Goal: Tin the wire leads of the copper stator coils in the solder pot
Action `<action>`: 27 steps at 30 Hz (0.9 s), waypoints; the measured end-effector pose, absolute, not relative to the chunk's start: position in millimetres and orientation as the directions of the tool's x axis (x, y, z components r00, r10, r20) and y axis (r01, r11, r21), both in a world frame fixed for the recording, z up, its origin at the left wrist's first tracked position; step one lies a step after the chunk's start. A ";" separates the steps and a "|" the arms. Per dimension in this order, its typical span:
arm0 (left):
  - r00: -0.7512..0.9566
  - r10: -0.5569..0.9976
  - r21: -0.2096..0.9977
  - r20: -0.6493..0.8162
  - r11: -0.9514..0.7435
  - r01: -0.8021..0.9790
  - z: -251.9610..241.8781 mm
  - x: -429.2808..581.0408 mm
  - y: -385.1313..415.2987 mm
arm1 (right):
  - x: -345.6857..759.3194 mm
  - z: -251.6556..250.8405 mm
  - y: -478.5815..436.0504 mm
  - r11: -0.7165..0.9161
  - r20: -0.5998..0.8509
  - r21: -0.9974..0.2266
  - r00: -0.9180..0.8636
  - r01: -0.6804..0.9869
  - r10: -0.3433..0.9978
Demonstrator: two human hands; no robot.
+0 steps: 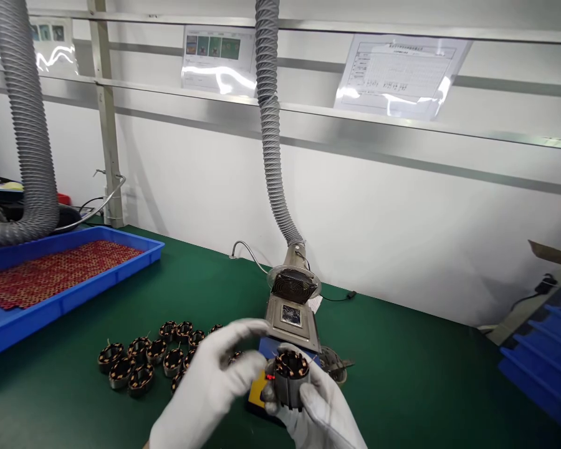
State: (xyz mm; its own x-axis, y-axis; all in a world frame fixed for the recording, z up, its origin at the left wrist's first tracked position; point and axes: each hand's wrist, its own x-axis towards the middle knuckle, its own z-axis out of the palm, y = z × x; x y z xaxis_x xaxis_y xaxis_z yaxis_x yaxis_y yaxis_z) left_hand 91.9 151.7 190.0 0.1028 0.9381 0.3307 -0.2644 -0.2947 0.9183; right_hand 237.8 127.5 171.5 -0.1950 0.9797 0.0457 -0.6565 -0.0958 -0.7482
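One stator (290,380) gripped in right hand (320,408), left hand (208,383) grip was unclear, more stators (140,368) left of it.

Left-hand fingers (234,340) cover the far stators (196,338) just beside them, count unclear. Yellow-and-blue block (257,390) below the fingers mostly hidden, kind unclear. Stator (290,380) partly blocked by right-hand fingers (325,399). Wall sheet (399,75) text too small. Blue crate (542,362) right of the fingers cut off by edge.
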 end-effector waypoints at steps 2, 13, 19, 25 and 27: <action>0.259 0.909 0.921 0.326 -0.245 -0.302 190.9 98.9 149.3 | 236.0 168.0 128.8 -0.034 0.062 -0.765 -0.126 -0.643 0.990; -0.283 0.913 0.666 0.294 -0.408 -0.625 192.2 80.8 145.9 | 237.8 164.1 126.0 -0.044 0.079 -0.809 -0.183 -0.586 0.980; 0.312 0.908 0.917 0.281 -0.159 -0.366 196.8 96.7 145.3 | 234.5 166.0 125.8 0.010 0.109 -0.808 -0.133 -0.589 0.985; 0.070 0.893 0.819 0.445 -0.375 -0.433 185.2 106.9 142.2 | 231.5 159.6 123.3 0.060 0.153 -0.831 -0.123 -0.553 0.981; -0.017 0.916 0.782 0.401 -0.352 -0.515 186.6 99.3 140.9 | 232.7 158.9 123.2 0.038 0.158 -0.826 -0.167 -0.562 0.973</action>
State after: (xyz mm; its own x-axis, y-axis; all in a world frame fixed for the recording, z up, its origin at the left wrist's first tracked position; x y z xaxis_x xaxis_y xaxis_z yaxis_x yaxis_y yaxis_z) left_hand 99.3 140.9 186.6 -0.0172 0.9161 0.4006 -0.5147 -0.3516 0.7819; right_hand 232.7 123.2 158.9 -0.1666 0.9732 0.1582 -0.5617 0.0382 -0.8265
